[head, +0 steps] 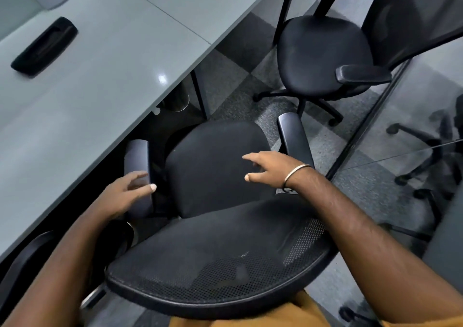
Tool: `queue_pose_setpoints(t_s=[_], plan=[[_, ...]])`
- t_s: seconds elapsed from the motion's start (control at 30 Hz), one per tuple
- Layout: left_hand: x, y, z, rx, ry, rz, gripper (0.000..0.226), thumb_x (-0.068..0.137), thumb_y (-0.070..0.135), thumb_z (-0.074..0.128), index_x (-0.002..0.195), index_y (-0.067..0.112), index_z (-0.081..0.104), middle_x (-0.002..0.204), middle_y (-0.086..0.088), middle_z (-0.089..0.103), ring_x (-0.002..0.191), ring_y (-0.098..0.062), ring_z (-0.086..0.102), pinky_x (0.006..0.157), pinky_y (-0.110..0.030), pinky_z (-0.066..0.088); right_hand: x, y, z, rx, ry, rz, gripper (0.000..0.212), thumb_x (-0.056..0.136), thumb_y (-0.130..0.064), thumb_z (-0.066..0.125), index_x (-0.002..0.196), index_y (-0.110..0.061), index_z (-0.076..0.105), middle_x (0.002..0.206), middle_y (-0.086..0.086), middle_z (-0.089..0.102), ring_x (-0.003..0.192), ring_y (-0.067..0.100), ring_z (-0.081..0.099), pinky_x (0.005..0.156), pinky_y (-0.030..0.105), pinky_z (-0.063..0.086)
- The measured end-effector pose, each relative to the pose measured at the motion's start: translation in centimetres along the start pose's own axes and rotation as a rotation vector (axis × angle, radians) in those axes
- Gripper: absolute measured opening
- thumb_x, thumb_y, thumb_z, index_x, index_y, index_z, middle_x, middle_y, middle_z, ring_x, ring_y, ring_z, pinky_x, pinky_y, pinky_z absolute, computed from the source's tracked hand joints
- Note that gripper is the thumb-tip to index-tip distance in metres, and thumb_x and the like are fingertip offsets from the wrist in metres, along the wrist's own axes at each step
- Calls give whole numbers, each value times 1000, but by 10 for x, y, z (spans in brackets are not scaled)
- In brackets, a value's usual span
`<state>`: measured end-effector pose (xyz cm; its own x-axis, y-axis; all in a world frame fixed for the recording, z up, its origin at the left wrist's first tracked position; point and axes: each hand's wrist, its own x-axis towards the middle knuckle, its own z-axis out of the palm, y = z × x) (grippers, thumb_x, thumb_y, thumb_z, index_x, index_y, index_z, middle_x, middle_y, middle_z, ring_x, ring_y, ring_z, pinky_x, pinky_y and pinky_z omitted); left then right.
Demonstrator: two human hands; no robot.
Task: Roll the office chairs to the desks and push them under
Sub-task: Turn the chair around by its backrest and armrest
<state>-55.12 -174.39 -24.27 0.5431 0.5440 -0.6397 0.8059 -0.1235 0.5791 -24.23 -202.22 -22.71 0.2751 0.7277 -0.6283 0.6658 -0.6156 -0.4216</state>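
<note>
A black office chair (213, 166) with a mesh backrest (220, 259) stands right below me, its front tucked partly under the edge of the grey desk (105, 83). My left hand (125, 194) hovers with loose fingers over the chair's left armrest (139, 176), touching or just above it. Over the seat, beside the right armrest (294, 136), my right hand (270, 167) is spread and holds nothing. A second black office chair (323, 56) stands farther along the desk, out from under it.
A black cable-port cover (43, 47) lies on the desk. A desk leg (200, 93) stands beside the near chair. A glass partition (411, 136) runs along the right, reflecting chair bases. Grey checkered carpet (250, 81) lies between the chairs.
</note>
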Motion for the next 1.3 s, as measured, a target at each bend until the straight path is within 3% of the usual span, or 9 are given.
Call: queue_pose_setpoints(t_s=[0.2,0.33,0.43,0.5,0.63,0.73,0.9,1.1,1.3], plan=[[-101,-5,16,-142,-225,160,87,63,80,78,132,28,66,121,5,76,118,-12,69,109,-41,48,-69,11,0,54,-28,70,69,92,-55,67,153,-30,45,124,0,64,117,19,59,104,34,45],[-138,-6,23,-310,-185,209,68,64,82,75,119,41,73,110,-4,78,105,-18,74,99,-37,50,-109,12,6,83,-4,102,61,90,-59,68,145,-38,54,115,-12,69,112,12,63,103,34,47],[-151,-3,32,-292,-136,313,31,91,49,75,117,32,75,97,-8,76,92,-17,73,88,-23,55,-136,11,15,51,52,120,47,89,-64,64,133,-46,64,108,-19,70,104,7,63,98,35,50],[-156,-4,41,-278,-58,380,20,97,30,72,115,24,76,88,-9,73,83,-14,71,76,-15,54,-155,9,23,-4,180,110,36,90,-68,57,119,-51,69,104,-25,72,99,2,64,90,35,53],[-164,-14,57,-348,119,442,29,92,38,63,108,19,77,72,-7,67,70,-17,68,72,-19,54,-178,5,53,-31,603,37,50,96,-69,43,88,-29,72,78,-12,70,74,6,63,71,34,47],[-170,-19,68,-366,262,466,35,94,45,58,95,16,77,66,-4,66,63,-20,68,66,-17,50,-182,-6,82,14,842,-14,54,103,-56,41,68,-20,61,65,-6,62,65,10,59,76,41,42],[-181,-17,86,-395,337,503,38,100,36,50,85,11,74,72,0,68,62,-15,67,62,-19,46,-180,-16,91,218,1083,-80,56,107,-44,42,59,-19,58,56,-3,57,55,23,58,69,46,41],[-184,-11,106,-300,438,581,33,100,37,50,79,23,73,73,3,70,64,-15,69,58,-35,50,-167,-3,64,233,1107,-148,51,105,-30,45,58,-18,62,54,-11,57,51,16,58,64,45,43],[-170,7,133,-432,600,513,52,105,35,37,73,17,73,75,1,71,59,-17,65,56,-34,47,-136,23,16,143,974,-231,48,105,-34,41,62,-23,61,57,-13,55,54,11,55,65,45,44]])
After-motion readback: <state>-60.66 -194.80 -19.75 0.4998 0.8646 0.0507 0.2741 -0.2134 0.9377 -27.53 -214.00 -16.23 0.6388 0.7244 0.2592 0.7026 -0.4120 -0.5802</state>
